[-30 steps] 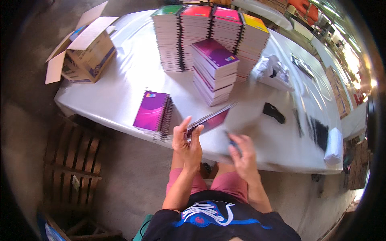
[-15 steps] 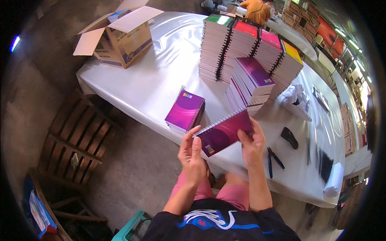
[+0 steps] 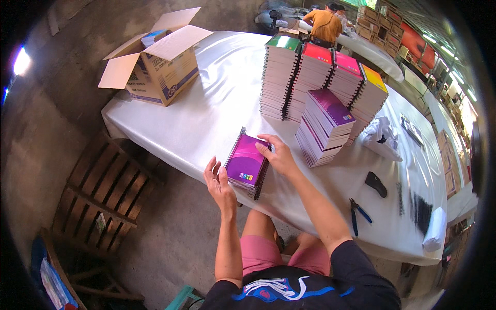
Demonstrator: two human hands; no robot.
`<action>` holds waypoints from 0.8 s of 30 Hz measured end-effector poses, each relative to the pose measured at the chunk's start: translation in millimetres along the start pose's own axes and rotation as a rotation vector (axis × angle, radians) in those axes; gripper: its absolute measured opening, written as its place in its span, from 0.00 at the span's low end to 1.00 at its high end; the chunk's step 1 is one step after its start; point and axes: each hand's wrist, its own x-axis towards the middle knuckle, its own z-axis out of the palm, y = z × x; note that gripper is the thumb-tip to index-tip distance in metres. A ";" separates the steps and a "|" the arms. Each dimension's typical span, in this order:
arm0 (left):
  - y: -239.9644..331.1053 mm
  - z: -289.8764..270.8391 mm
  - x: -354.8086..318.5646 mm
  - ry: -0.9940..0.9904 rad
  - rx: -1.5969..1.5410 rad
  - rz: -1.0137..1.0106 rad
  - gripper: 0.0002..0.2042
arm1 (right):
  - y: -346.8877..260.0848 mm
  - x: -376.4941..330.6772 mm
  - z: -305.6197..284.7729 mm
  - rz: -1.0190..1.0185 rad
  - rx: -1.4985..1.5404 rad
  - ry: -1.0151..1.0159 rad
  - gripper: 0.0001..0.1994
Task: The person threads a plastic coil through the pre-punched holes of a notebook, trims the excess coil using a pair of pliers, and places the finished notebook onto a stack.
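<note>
Here, from afar, I see the purple notebook stack [image 3: 244, 156] by the middle of the tabletop's [image 3: 222, 77] near edge, between the 2 hands, its long axis pointing away and slightly right. The right hand [image 3: 282, 156] is nearer, fingers apart, thumb on the cover; the left hand [image 3: 220, 191] spreads beside it, contact unclear. Coils flank the bright, curve-patterned cover.

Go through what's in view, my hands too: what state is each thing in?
Near notebook stack: covers closed, lying flat
Left hand: open, beside that stack
Right hand: open, touching that stack
Taller purple stack: closed, piled
Four tall stacks: closed, piled high
Cardboard box: open, flaps spread
Pliers: handles apart
</note>
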 end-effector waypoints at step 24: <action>-24.5 34.0 8.5 0.062 -0.055 -0.102 0.22 | -15.2 -2.1 30.5 0.049 -0.138 0.220 0.16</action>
